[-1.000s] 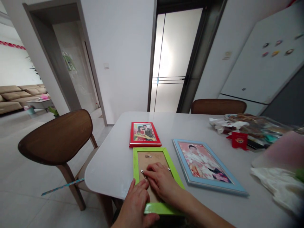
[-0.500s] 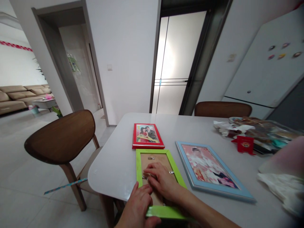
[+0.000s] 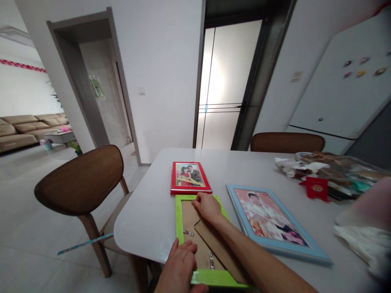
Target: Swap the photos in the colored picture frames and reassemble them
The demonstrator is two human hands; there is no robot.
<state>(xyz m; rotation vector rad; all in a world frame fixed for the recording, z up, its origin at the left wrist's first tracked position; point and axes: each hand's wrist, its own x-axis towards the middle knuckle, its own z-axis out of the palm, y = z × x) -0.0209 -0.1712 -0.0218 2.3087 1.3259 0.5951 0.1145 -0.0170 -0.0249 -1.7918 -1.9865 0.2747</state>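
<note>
A green picture frame [image 3: 180, 215] lies face down on the table, its brown backing board [image 3: 191, 219] facing up. My left hand [image 3: 180, 262] grips its near left corner, fingers on the board and frame, thumb at the near edge. My right hand [image 3: 209, 207] is closed at the far end of the board, fingertips bent down; what they pinch is hidden. A metal clip [image 3: 188, 232] shows on the left side and another metal piece [image 3: 211, 260] nearer me. Under my right forearm, the stand leg [image 3: 218, 250] lies against the board.
Beyond it lies a red picture frame [image 3: 191, 190] with a photo; a blue picture frame [image 3: 259, 240] is to the right. Plastic bags and a red packet [image 3: 317, 188] crowd the table's [image 3: 143, 219] right side. Wooden chairs stand at left [image 3: 82, 179] and behind [image 3: 287, 141].
My right hand has moved from the left clip to the far end of the backing board, uncovering the clip and the stand leg. My left hand stays at the near corner.
</note>
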